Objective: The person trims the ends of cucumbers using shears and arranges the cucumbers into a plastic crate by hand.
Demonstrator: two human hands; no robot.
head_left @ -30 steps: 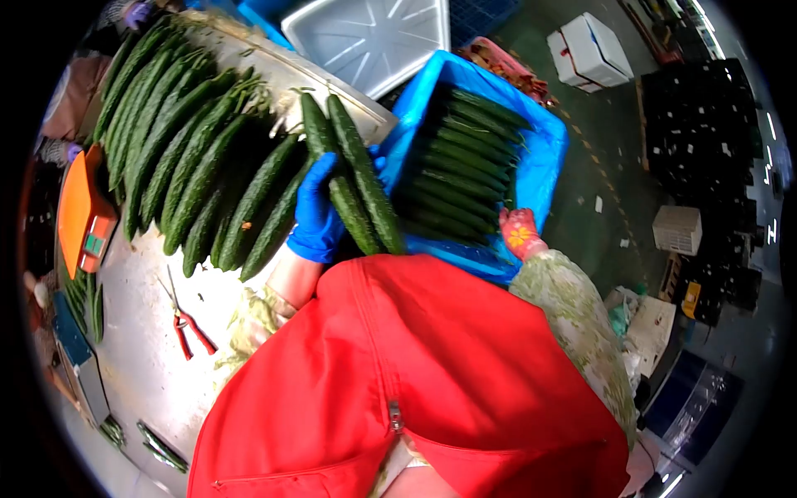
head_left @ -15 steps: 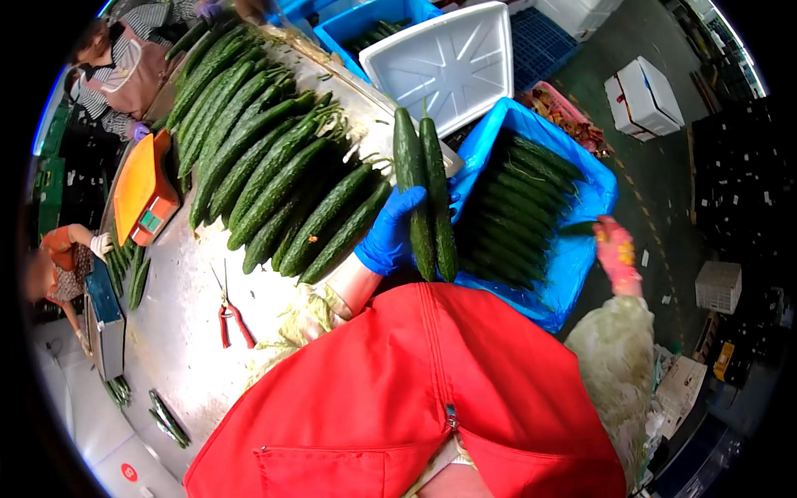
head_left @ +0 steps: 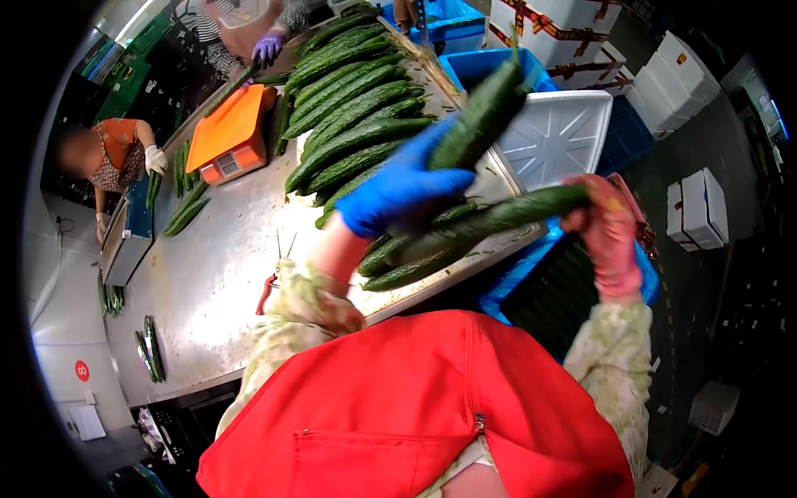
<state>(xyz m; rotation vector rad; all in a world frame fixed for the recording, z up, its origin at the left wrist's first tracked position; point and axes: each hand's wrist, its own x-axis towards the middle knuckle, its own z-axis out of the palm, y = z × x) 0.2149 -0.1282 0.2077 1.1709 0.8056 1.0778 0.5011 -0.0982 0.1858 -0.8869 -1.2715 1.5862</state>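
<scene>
In a blue glove, my left hand (head_left: 407, 178) is closed around a thick green cucumber (head_left: 481, 112), held tilted above the metal table. My right hand (head_left: 610, 236), in a pink glove, grips one end of another long cucumber (head_left: 531, 212). That one lies nearly level, blurred at its far end, and reaches left below my left hand. Beneath both hands, a row of cucumbers (head_left: 357, 137) covers part of the table (head_left: 207, 307). A blue-lined bin (head_left: 649, 278) with cucumbers inside sits below my right hand, partly hidden by my arm and apron.
An orange scale (head_left: 224, 133) and red-handled snips (head_left: 267, 292) rest on the table. A white lid (head_left: 556, 137) leans beyond its edge, near stacked foam boxes (head_left: 560, 33). Two people work across the table, one in purple gloves (head_left: 268, 48), another in white gloves (head_left: 155, 159).
My left hand has moved up over the row; it held two cucumbers upright before. My right hand has come from the bin's far side toward the table, with a cucumber. The view has shifted left.
</scene>
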